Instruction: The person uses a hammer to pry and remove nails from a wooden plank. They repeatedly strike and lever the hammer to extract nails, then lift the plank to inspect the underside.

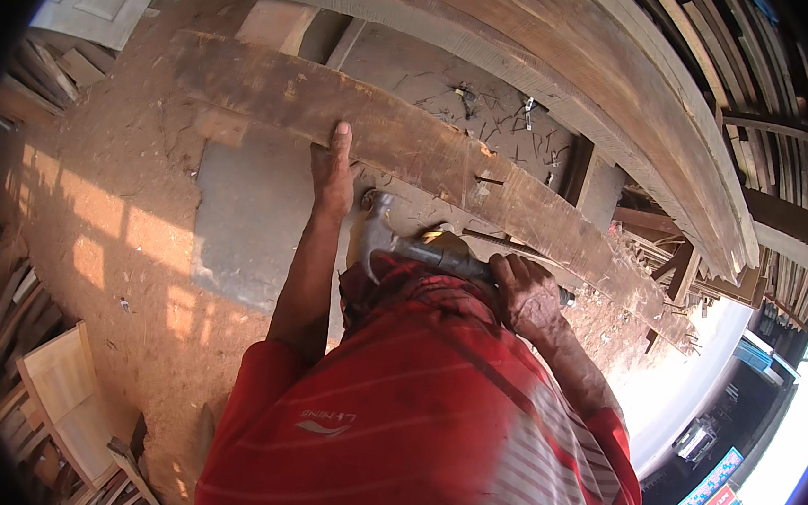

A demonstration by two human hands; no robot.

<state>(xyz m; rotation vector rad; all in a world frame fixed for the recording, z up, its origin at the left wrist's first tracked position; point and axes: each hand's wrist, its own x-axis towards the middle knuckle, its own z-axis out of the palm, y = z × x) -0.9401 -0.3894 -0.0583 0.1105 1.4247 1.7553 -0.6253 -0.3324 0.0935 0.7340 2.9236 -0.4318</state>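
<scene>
A long, worn brown wooden plank (412, 147) runs slantwise across in front of me, from upper left to lower right. My left hand (336, 179) grips its near edge, thumb on the top face and the other fingers mostly hidden. In my right hand (526, 293), fingers wrapped around the handle, is a claw hammer (437, 258). The hammer lies crosswise close to my body, its metal head toward the left and apart from the plank. From the plank's face, right of my left hand, a dark nail (489, 180) sticks out.
Beyond the plank, several loose nails (524, 146) lie scattered on a grey surface. Thick curved timbers (570, 71) arch across the far side. Stacked wood strips (776, 101) stand at the far right. A pale wooden panel (65, 397) leans at lower left, beside the dusty floor (137, 269).
</scene>
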